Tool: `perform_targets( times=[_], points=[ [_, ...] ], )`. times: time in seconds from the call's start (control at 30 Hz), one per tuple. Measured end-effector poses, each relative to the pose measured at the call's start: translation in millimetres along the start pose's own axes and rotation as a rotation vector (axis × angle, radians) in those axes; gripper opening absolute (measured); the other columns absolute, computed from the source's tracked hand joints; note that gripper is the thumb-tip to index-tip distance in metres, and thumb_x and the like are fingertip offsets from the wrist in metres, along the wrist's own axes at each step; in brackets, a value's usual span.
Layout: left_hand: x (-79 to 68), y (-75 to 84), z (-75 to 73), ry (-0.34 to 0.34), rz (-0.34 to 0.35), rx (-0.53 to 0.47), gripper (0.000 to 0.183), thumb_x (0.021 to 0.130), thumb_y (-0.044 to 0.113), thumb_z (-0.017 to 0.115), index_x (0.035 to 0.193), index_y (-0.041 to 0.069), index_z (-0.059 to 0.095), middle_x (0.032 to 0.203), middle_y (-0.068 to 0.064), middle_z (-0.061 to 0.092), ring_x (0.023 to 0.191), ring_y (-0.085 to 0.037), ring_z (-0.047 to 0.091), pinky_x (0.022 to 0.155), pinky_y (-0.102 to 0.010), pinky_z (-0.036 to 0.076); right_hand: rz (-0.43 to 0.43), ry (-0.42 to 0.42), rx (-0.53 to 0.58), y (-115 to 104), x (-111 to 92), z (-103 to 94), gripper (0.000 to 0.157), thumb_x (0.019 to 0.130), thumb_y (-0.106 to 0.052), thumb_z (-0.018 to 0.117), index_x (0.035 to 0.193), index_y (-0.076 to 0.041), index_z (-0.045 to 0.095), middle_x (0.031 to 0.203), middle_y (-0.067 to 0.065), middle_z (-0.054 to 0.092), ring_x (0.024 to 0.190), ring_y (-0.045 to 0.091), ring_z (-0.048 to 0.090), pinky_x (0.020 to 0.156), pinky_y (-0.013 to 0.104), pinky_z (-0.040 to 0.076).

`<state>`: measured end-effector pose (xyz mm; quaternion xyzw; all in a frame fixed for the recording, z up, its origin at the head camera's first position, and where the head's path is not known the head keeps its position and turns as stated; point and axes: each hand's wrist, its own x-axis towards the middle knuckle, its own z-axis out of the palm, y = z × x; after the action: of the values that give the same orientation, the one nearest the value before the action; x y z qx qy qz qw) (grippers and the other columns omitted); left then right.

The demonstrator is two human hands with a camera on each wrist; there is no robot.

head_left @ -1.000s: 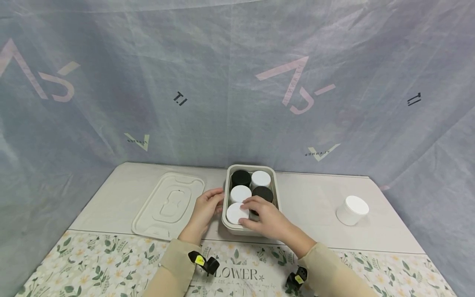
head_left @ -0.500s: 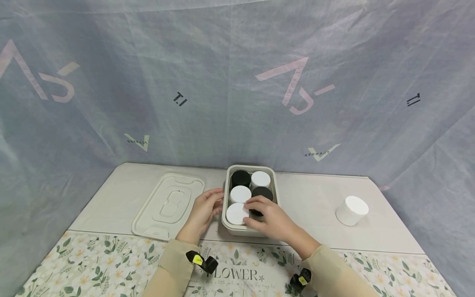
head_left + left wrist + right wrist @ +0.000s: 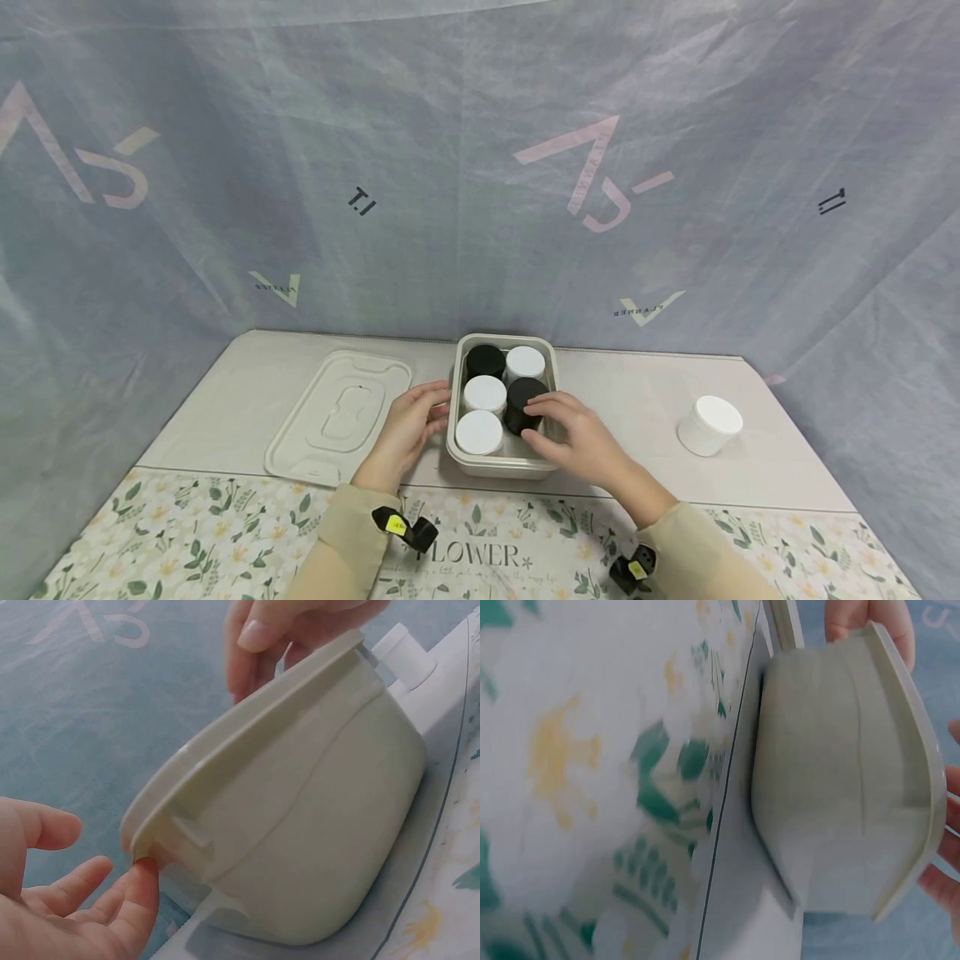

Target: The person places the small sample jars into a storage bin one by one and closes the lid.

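A beige plastic box (image 3: 502, 468) holds several round jars. Inside it, a black jar (image 3: 487, 362) and a white jar (image 3: 525, 362) stand at the back. Another white jar (image 3: 485, 393) and a black jar (image 3: 523, 400) form the middle row, and a white jar (image 3: 480, 432) fills the front left corner. My left hand (image 3: 408, 425) has its fingertips at the box's left rim, fingers extended, as the left wrist view also shows. Over the right front of the box, my right hand (image 3: 573, 433) is loosely bent, its fingertips overlapping the black middle jar in the head view.
The box's lid (image 3: 337, 417) lies flat left of the box. One more white jar (image 3: 709, 426) stands apart at the table's right. A floral cloth (image 3: 247, 533) covers the near strip, and a grey-blue curtain (image 3: 450, 167) hangs right behind the table.
My right hand has moved right, away from the white front jar, uncovering more of the black middle jar, which now shows its side. My left hand has stayed at the rim.
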<state>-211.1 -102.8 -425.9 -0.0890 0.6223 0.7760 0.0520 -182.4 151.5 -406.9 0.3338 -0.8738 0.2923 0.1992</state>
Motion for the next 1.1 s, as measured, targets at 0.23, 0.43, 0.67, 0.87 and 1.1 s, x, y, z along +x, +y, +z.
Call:
perform_targets(
  times=[0.23, 0.43, 0.67, 0.87, 1.1],
  points=[
    [-0.5, 0.1, -0.2, -0.013, 0.003, -0.012, 0.036, 0.089, 0.010, 0.057, 0.122, -0.003, 0.057, 0.103, -0.008, 0.061, 0.081, -0.012, 0.058, 0.068, -0.022, 0.053, 0.006, 0.054, -0.041, 14, -10, -10.6, 0.029, 0.078, -0.019, 0.076, 0.105, -0.008, 0.069, 0.111, 0.005, 0.065, 0.105, 0.022, 0.061, 0.087, 0.040, 0.051],
    [0.3, -0.5, -0.8, -0.014, 0.005, -0.006, 0.036, 0.089, 0.010, 0.057, 0.123, -0.002, 0.057, 0.106, -0.011, 0.062, 0.082, -0.012, 0.059, 0.069, -0.022, 0.053, 0.030, 0.093, -0.072, 25, -19, -18.6, 0.032, 0.076, -0.016, 0.077, 0.105, -0.007, 0.069, 0.110, 0.007, 0.066, 0.105, 0.024, 0.062, 0.088, 0.041, 0.051],
    [1.1, -1.0, -1.3, -0.010, 0.004, 0.005, 0.036, 0.090, 0.012, 0.057, 0.123, -0.002, 0.057, 0.107, -0.012, 0.061, 0.083, -0.012, 0.058, 0.070, -0.022, 0.053, 0.143, 0.090, -0.093, 35, -32, -30.7, 0.035, 0.078, -0.018, 0.076, 0.111, -0.009, 0.067, 0.116, 0.004, 0.064, 0.111, 0.024, 0.059, 0.092, 0.041, 0.047],
    [1.6, -1.3, -1.6, -0.011, 0.005, 0.000, 0.036, 0.090, 0.011, 0.057, 0.123, -0.002, 0.057, 0.105, -0.010, 0.061, 0.083, -0.012, 0.058, 0.070, -0.022, 0.053, 0.199, 0.099, -0.106, 45, -40, -38.5, 0.038, 0.080, -0.021, 0.075, 0.114, -0.009, 0.065, 0.117, 0.005, 0.064, 0.112, 0.025, 0.058, 0.094, 0.041, 0.045],
    [1.0, -1.2, -2.0, -0.017, 0.003, 0.004, 0.037, 0.090, 0.012, 0.058, 0.124, -0.002, 0.056, 0.111, -0.015, 0.060, 0.084, -0.012, 0.059, 0.071, -0.022, 0.053, 0.250, 0.131, -0.104, 55, -49, -45.7, 0.041, 0.079, -0.017, 0.076, 0.116, -0.006, 0.063, 0.117, 0.009, 0.063, 0.112, 0.028, 0.057, 0.094, 0.041, 0.042]
  ],
)
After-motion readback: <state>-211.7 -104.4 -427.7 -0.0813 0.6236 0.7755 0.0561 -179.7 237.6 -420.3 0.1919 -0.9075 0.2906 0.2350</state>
